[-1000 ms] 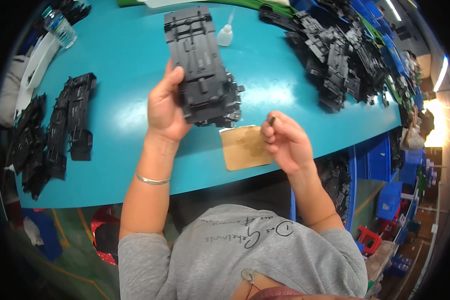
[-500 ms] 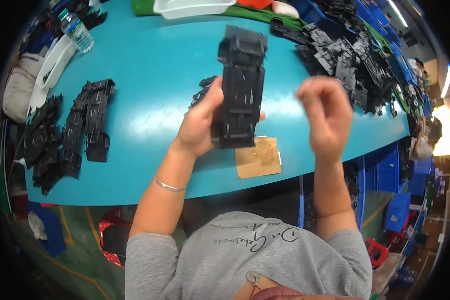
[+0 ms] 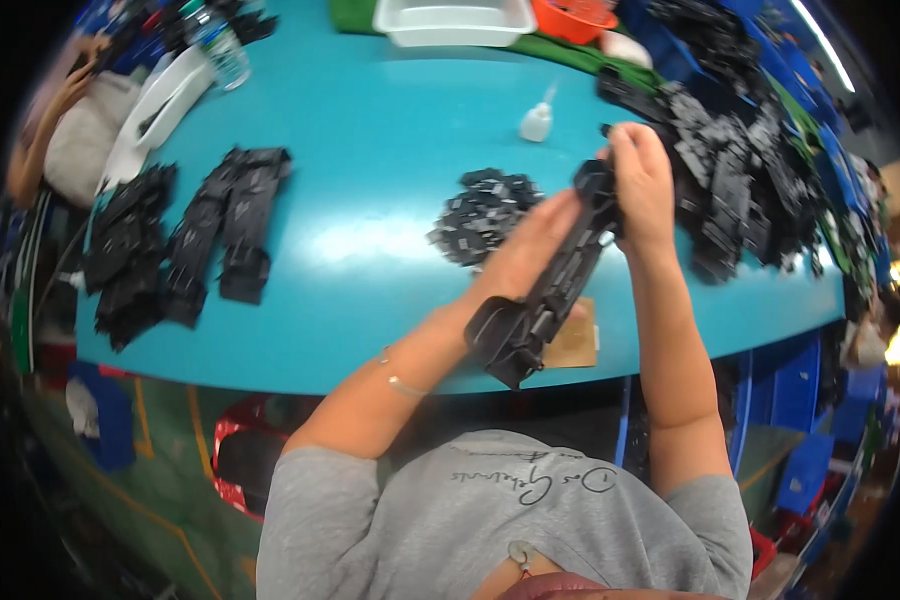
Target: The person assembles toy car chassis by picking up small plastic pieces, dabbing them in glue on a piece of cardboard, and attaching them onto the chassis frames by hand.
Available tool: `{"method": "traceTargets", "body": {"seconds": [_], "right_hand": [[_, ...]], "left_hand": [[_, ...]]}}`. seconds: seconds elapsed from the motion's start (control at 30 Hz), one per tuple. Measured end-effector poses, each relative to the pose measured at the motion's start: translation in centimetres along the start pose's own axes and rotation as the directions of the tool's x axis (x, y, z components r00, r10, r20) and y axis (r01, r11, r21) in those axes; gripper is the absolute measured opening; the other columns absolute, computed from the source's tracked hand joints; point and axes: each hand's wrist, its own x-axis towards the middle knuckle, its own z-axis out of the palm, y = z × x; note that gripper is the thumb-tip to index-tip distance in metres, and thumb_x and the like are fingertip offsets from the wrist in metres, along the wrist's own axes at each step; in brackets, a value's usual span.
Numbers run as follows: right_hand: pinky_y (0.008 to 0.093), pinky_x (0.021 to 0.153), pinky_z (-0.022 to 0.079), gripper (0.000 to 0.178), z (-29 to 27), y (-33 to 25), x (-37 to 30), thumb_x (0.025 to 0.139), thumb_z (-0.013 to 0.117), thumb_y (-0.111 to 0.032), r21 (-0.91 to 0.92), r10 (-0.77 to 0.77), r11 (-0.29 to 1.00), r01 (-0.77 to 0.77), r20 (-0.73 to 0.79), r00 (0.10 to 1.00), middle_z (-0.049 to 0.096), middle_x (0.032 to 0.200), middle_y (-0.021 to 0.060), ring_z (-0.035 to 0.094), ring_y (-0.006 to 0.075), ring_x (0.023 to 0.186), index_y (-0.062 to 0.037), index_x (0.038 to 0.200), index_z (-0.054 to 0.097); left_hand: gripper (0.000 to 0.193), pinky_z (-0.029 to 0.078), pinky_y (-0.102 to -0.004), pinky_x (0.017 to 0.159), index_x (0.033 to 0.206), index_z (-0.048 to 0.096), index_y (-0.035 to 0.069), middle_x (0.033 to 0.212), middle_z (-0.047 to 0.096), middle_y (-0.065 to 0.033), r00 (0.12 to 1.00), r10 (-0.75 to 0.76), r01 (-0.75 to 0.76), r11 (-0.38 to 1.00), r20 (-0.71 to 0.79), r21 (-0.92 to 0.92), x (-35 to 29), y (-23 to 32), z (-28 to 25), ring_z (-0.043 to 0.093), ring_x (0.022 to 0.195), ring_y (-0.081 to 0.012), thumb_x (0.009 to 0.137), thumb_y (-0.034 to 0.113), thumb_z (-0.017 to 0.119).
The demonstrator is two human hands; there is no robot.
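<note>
Head view: a long black plastic part [image 3: 550,290] is held in the air above the near edge of the bench [image 3: 370,230], tilted so its broad lower end hangs toward the person and its narrow upper end points toward the far right. The left hand [image 3: 535,245] lies along the part's side, fingers stretched out against it, its grip closed on the part about midway. The right hand [image 3: 642,175] pinches the part's upper end, fingers curled tight around it. A thin bracelet [image 3: 402,383] sits on the left wrist.

Under the part, at the near edge of the bench, lies a small brown card [image 3: 578,340], partly hidden by it. Just beyond the left hand, toward the middle of the bench, sits a heap of small black pieces [image 3: 482,212]. Farther back stands a small white squeeze bottle [image 3: 537,120].

Along the right edge a large pile of black parts [image 3: 740,170] spreads from the far corner forward, close behind the right hand. Toward the left edge two long black parts [image 3: 232,220] lie side by side, with another black pile [image 3: 125,250] just beside them at the edge. At the far edge are a white tray [image 3: 455,22], an orange basket [image 3: 575,18] and, in the far left corner, a clear water bottle [image 3: 215,45].
</note>
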Motion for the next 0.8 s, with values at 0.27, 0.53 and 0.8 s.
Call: {"method": "traceTargets", "body": {"seconds": [0.27,0.53,0.8], "right_hand": [[0.0225,0.064,0.042,0.02,1.4,1.2,-2.1,0.098,0.052,-0.023,0.162,0.097,0.982,-0.092,-0.021,0.995,0.056,0.084,0.0011,0.051,0.0079,0.073,-0.0035,0.103,0.056],[0.0223,0.071,0.04,0.002,-2.3,-1.1,-6.4,0.092,0.061,-0.003,-0.081,-0.181,0.98,0.181,0.005,0.984,0.057,0.089,0.0011,0.05,0.0082,0.08,-0.0011,0.091,0.06],[0.0338,0.07,0.046,0.021,0.7,-3.0,-12.6,0.066,0.073,0.004,-0.333,-0.569,0.713,0.617,0.24,0.787,0.058,0.093,0.0077,0.055,0.0219,0.081,-0.0057,0.083,0.066]], "left_hand": [[0.1,0.034,-0.0448,0.109,0.14,0.036,0.002,0.147,0.032,-0.0187,0.941,0.274,-0.257,0.961,-0.198,0.104,1.0,0.1,-1.0,0.036,0.134,-0.0365,0.066,0.05,0.083],[0.095,0.055,-0.0421,0.086,0.131,0.044,0.001,0.108,0.064,-0.0169,0.846,-0.522,0.05,0.285,-0.111,-0.957,1.0,0.6,-4.0,0.064,0.095,-0.0251,0.08,0.081,0.043],[0.091,0.057,-0.0357,0.081,0.128,0.045,-0.007,0.104,0.065,-0.0193,0.908,-0.416,0.21,0.381,0.036,-0.9,1.0,0.0,-2.8,0.066,0.09,-0.0238,0.087,0.075,0.041]]}}
